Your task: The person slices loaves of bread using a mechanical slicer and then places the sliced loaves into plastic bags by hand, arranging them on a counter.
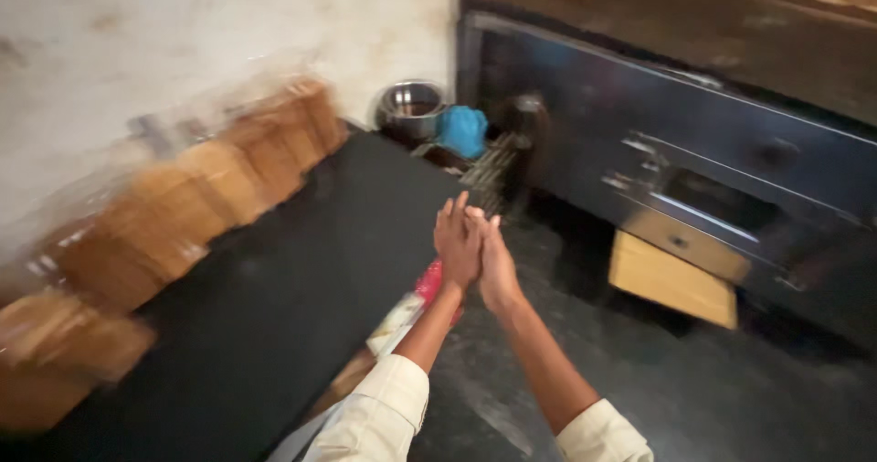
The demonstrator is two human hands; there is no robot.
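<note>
Dim kitchen corner with a stained pale wall, motion-blurred throughout. Left of the hands, a dark worktop [274, 297] edged with a row of brown loaves [228, 183]. Beyond the fingertips, a steel bowl [411, 110], a blue cloth [463, 130] and a wire rack [493, 165]. To the right, a dark metal oven [685, 133] with a pale wooden board [671, 279] beneath. Left hand [457, 243] and right hand [496, 265] pressed flat together, fingers extended, grasping nothing visible, seemingly mid-rub or mid-clap. Just under the left forearm, near the worktop's edge, a red-and-white packet [411, 307], not touched. Before any grasp, palms to be parted first, by this reading.
</note>
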